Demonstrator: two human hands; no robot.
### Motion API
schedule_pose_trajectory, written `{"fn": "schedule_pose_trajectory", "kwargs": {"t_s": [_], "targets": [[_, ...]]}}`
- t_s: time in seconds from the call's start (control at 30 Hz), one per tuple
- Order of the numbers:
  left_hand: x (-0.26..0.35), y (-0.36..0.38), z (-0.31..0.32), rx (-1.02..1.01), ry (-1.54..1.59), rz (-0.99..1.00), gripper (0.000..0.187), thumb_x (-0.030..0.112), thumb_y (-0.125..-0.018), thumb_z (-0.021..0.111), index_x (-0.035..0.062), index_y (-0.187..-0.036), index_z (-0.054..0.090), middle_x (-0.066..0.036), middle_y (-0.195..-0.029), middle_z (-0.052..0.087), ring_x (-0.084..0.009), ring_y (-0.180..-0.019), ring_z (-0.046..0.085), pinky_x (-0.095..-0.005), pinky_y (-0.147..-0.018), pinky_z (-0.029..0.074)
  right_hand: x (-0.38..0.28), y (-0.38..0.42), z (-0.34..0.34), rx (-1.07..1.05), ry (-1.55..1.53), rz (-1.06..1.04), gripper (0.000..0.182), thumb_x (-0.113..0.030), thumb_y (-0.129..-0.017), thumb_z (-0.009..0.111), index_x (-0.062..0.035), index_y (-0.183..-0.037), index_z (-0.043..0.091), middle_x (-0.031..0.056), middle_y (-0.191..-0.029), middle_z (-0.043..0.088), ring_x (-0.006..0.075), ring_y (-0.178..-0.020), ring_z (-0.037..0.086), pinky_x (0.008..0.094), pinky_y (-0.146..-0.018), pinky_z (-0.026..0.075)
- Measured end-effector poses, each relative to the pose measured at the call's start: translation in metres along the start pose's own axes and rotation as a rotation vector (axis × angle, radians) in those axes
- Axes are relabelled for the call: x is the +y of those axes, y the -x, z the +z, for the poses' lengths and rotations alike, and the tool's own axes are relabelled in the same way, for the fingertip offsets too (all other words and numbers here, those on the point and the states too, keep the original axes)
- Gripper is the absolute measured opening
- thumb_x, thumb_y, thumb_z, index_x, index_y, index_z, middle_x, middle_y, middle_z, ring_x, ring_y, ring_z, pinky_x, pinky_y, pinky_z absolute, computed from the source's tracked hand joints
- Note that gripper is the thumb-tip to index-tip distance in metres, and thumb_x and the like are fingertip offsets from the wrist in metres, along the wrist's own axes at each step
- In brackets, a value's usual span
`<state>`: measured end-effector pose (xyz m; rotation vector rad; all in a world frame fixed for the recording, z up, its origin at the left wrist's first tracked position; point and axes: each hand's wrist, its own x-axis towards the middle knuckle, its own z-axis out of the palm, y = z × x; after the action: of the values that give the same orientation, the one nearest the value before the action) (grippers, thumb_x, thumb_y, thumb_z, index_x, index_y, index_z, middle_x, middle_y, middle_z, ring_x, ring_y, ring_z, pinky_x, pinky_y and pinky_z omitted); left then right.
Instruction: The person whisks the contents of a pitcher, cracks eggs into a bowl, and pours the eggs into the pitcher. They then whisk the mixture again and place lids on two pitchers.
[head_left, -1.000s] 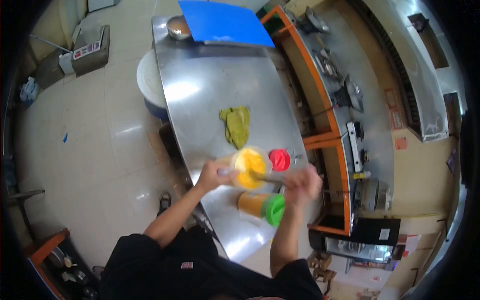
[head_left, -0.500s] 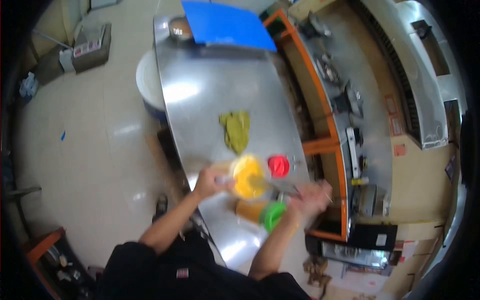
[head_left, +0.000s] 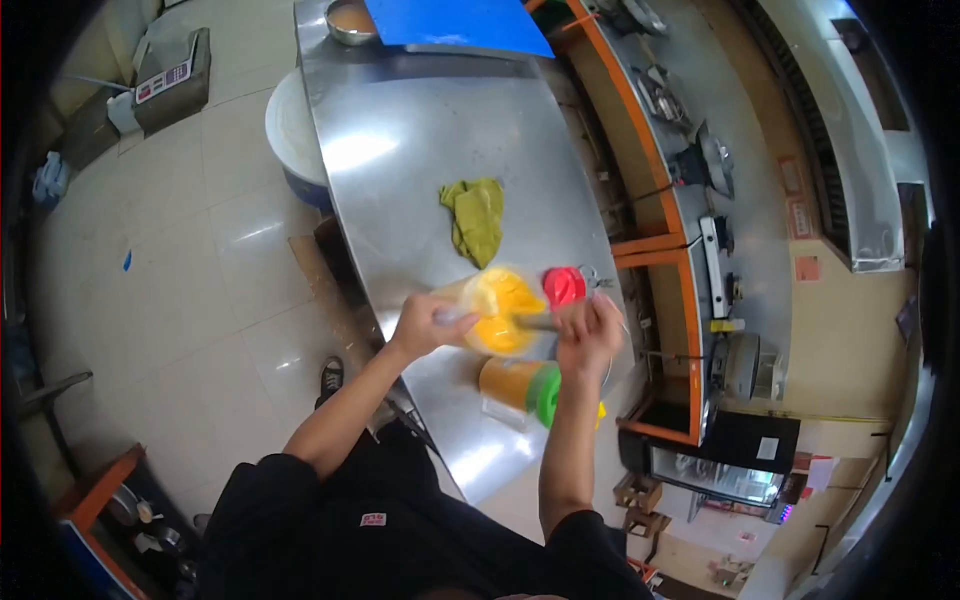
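— Hands first: what has each one got?

— Left hand (head_left: 428,325) is wrapped around the side of the open jar (head_left: 497,311), fingers closed on its wall; the jar is tipped, mouth toward the camera, showing yellow-orange contents. Right hand (head_left: 588,333) is closed on the handle of a metal utensil (head_left: 535,322), probably a spoon, though the working end is sunk in the yellow stuff and I cannot tell its shape.

— Which way does the utensil lie?

— Its long axis runs nearly level, from the right hand leftward into the jar mouth. So the jar sits to the left of the right fingers, just beside them, between the two hands.

— And the jar's place on the table?

— Over the near end of the steel table (head_left: 420,150). The red lid (head_left: 563,286) lies just beyond the right hand. A second jar with a green lid (head_left: 524,388) lies on its side nearer the body. The yellow-green cloth (head_left: 475,220) is farther up the table, apart from both hands.
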<state>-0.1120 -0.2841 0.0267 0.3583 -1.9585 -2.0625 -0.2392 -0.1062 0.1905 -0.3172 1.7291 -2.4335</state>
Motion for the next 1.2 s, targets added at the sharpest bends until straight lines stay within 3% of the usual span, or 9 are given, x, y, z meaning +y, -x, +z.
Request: {"fn": "schedule_pose_trajectory", "kwargs": {"t_s": [0.03, 0.07, 0.17, 0.27, 0.37, 0.47, 0.87, 1.1, 1.2], "targets": [[-0.006, -0.020, -0.008, 0.022, 0.062, -0.017, 0.035, 0.035, -0.073, 0.083, 0.0025, -0.082, 0.074, -0.009, -0.063, 0.064, -0.0127, -0.051, 0.050, -0.0293, -0.051, 0.043, -0.003, -0.019, 0.004, -0.336, -0.029, 0.045, 0.016, -0.022, -0.092, 0.046, -0.0126, -0.079, 0.047, -0.0009, -0.064, 0.044, 0.0101, -0.054, 0.047, 0.0226, -0.046, 0.041], [-0.008, -0.025, -0.002, 0.189, 0.091, 0.323, 0.035, 0.035, -0.073, 0.083, 0.0030, -0.083, 0.074, -0.008, -0.063, 0.064, -0.0115, -0.051, 0.051, -0.0303, -0.048, 0.042, 0.014, -0.052, 0.002, -0.096, 0.002, -0.095, 0.018, -0.023, -0.093, 0.046, -0.0112, -0.080, 0.049, -0.0011, -0.063, 0.043, 0.0112, -0.053, 0.046, 0.0230, -0.046, 0.042], [-0.014, 0.000, 0.006, 0.099, -0.067, 0.156, 0.034, 0.034, -0.074, 0.082, 0.0028, -0.086, 0.074, -0.009, -0.069, 0.069, -0.0104, -0.054, 0.057, -0.0297, -0.051, 0.045, 0.027, -0.001, -0.034, 0.481, 0.216, -0.157, 0.023, -0.027, -0.096, 0.045, -0.0093, -0.083, 0.052, -0.0023, -0.059, 0.040, 0.0128, -0.049, 0.044, 0.0233, -0.046, 0.042], [0.011, -0.025, -0.008, 0.135, 0.012, 0.218, 0.030, 0.030, -0.077, 0.081, 0.0028, -0.087, 0.074, -0.009, -0.062, 0.067, -0.0107, -0.051, 0.058, -0.0288, -0.051, 0.046, -0.015, -0.013, 0.003, -0.157, -0.154, -0.108, 0.023, -0.025, -0.097, 0.045, -0.0118, -0.079, 0.051, -0.0028, -0.057, 0.039, 0.0104, -0.045, 0.038, 0.0246, -0.043, 0.038], [0.005, -0.003, -0.010, 0.050, -0.097, 0.074, 0.029, 0.029, -0.078, 0.080, 0.0024, -0.088, 0.075, -0.010, -0.067, 0.070, -0.0108, -0.054, 0.060, -0.0271, -0.055, 0.048, 0.002, 0.001, 0.043, 0.573, 0.064, -0.117, 0.027, -0.020, -0.096, 0.048, -0.0129, -0.070, 0.045, -0.0030, -0.054, 0.035, 0.0087, -0.044, 0.034, 0.0236, -0.041, 0.033], [0.002, -0.020, -0.014, 0.122, 0.049, 0.180, 0.027, 0.028, -0.078, 0.079, 0.0018, -0.081, 0.073, -0.008, -0.062, 0.066, -0.0076, -0.052, 0.053, -0.0268, -0.051, 0.045, -0.014, -0.003, 0.020, -0.143, 0.131, -0.083, 0.032, -0.017, -0.095, 0.047, -0.0124, -0.065, 0.041, -0.0030, -0.052, 0.033, 0.0090, -0.044, 0.034, 0.0239, -0.042, 0.033], [-0.019, -0.012, -0.003, 0.146, 0.016, 0.187, 0.045, 0.029, -0.073, 0.081, 0.0019, -0.055, 0.050, -0.006, -0.048, 0.039, -0.0166, -0.045, 0.031, -0.0321, -0.043, 0.028, -0.034, 0.014, 0.071, -0.356, 0.164, -0.116, 0.032, -0.009, -0.089, 0.048, -0.0084, -0.058, 0.037, 0.0008, -0.046, 0.030, 0.0130, -0.040, 0.028, 0.0316, -0.040, 0.028], [-0.011, -0.014, 0.002, 0.294, 0.060, 0.411, 0.039, 0.028, -0.070, 0.083, 0.0050, -0.054, 0.054, -0.010, -0.048, 0.045, -0.0267, -0.042, 0.043, -0.0317, -0.044, 0.035, -0.013, 0.002, 0.116, -0.917, 0.274, -0.120, 0.031, -0.016, -0.086, 0.054, -0.0070, -0.060, 0.040, 0.0017, -0.044, 0.041, 0.0154, -0.032, 0.034, 0.0313, -0.037, 0.037], [-0.017, -0.009, 0.002, 0.299, 0.010, 0.399, 0.039, 0.032, -0.069, 0.082, 0.0063, -0.055, 0.057, -0.009, -0.051, 0.052, -0.0267, -0.047, 0.054, -0.0328, -0.048, 0.041, 0.025, -0.035, 0.102, -0.708, 0.180, -0.055, 0.035, -0.017, -0.087, 0.051, -0.0122, -0.058, 0.032, -0.0002, -0.043, 0.035, 0.0125, -0.033, 0.031, 0.0305, -0.036, 0.034]]}}
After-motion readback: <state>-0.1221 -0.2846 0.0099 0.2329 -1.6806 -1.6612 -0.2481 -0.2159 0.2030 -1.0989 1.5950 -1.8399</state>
